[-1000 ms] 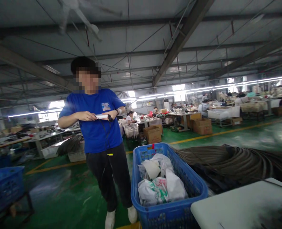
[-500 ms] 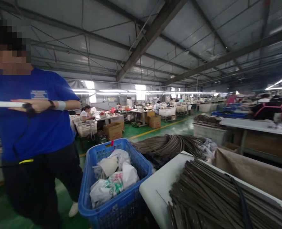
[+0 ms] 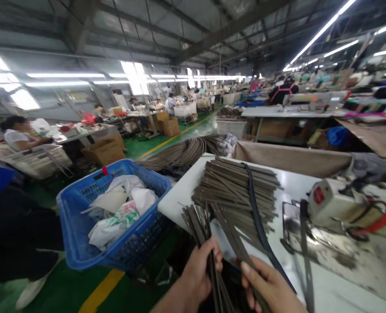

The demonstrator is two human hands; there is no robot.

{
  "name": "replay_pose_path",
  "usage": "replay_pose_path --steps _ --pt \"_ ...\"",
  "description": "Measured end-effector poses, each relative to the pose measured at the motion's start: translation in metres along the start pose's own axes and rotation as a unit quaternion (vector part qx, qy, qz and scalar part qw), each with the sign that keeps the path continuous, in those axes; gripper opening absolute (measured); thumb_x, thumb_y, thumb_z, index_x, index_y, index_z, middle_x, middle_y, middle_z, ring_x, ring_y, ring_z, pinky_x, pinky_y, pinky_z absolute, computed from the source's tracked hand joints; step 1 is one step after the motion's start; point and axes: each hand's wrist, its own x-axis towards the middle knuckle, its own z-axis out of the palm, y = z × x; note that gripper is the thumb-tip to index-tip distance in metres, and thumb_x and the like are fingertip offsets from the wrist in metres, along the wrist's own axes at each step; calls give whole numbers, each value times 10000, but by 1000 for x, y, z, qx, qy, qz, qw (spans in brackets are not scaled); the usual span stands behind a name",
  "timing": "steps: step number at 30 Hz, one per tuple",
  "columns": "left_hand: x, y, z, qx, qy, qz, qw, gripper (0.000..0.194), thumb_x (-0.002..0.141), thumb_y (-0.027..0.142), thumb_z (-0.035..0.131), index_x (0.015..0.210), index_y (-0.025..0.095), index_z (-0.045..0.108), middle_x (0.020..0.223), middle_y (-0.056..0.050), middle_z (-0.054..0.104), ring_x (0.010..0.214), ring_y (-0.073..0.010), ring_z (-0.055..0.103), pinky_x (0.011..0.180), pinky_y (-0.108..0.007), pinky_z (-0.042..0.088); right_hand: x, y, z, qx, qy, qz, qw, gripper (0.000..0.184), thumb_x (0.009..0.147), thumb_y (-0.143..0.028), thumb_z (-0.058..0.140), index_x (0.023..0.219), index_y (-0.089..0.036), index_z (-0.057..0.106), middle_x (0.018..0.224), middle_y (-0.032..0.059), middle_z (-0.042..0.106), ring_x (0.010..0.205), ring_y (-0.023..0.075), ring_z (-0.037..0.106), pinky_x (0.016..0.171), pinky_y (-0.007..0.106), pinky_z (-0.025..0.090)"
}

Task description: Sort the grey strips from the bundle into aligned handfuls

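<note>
The likeliest trouble was a spill: the bundle (image 3: 199, 224) in the left hand (image 3: 202, 266) fanned out at its top, so a slack grip could have let it come apart beside the table (image 3: 181, 201). The strips (image 3: 232, 237) in the right hand (image 3: 260, 280) reached up to the pile (image 3: 233, 184) on the table, and a quick pull might have dragged that askew. The strap (image 3: 257, 211) lay across the pile and, it seemed, could have snagged.

Both hands were at the table's near edge, apart from each other. The left was wrapped round the bundle, which pointed up by the table's left corner; the right pinched the strips between thumb and fingers, their far ends over the table. The pile lay on the table beyond both hands.
</note>
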Motion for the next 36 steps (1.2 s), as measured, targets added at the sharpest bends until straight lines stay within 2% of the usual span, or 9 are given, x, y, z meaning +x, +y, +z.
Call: replay_pose_path --steps 2,3,5,9,13,20,26,31,36 --pt "-4 0 3 -31 -4 -4 1000 393 650 327 898 618 135 556 608 22 499 578 -87 536 575 -210 497 -5 -4 4 71 -26 21 997 477 818 -675 622 738 -205 623 541 -19 574 443 107 516 447 231 401" --pt "-6 1 4 -35 -6 -16 999 344 670 311 884 664 125 594 672 -3 557 660 -119 599 666 -254 551 -6 -6 5 96 -17 29 995 439 808 -637 655 761 -201 632 574 -19 595 457 101 514 455 223 400" --pt "-8 3 2 -19 -2 -33 999 290 703 302 857 798 121 651 804 -48 641 773 -170 657 711 -300 582 -8 -8 6 127 -15 42 991 388 758 -571 730 805 -194 651 654 -10 635 510 107 539 474 221 414" --pt "-10 1 -4 34 12 -17 999 373 619 187 890 922 140 677 806 -15 647 643 -103 597 597 -233 539 -8 -4 5 116 -22 51 992 383 746 -550 751 824 -183 673 707 0 647 551 107 542 508 225 432" --pt "-7 -4 -7 93 26 5 995 397 598 273 921 885 106 704 744 -16 629 556 -55 502 500 -173 439 -7 1 8 98 -17 47 994 411 745 -588 748 814 -188 681 739 11 666 570 116 550 528 242 443" --pt "-9 -9 1 116 4 -13 993 430 537 339 943 770 111 661 633 1 585 490 -77 456 478 -246 446 -4 9 13 74 -18 58 995 461 737 -574 771 1014 -208 730 663 -28 629 559 131 533 525 253 435" --pt "-9 -13 -1 122 -19 -21 992 412 565 356 916 789 126 657 530 37 505 469 -136 501 486 -322 495 -3 12 11 49 -11 34 998 436 717 -545 797 980 -198 757 684 -14 634 602 139 543 566 266 485" --pt "-6 -9 -3 117 -3 -19 993 320 604 243 854 850 115 693 661 -14 618 535 -109 518 541 -265 478 -6 6 9 60 -1 45 997 439 781 -581 727 1011 -207 751 671 -10 636 611 148 545 588 267 473" --pt "-5 -8 -4 46 13 -24 999 148 629 187 766 714 120 666 634 -22 612 655 -146 612 665 -257 507 -5 5 6 19 17 11 1000 429 795 -576 703 954 -183 767 718 10 662 686 179 584 660 290 485"
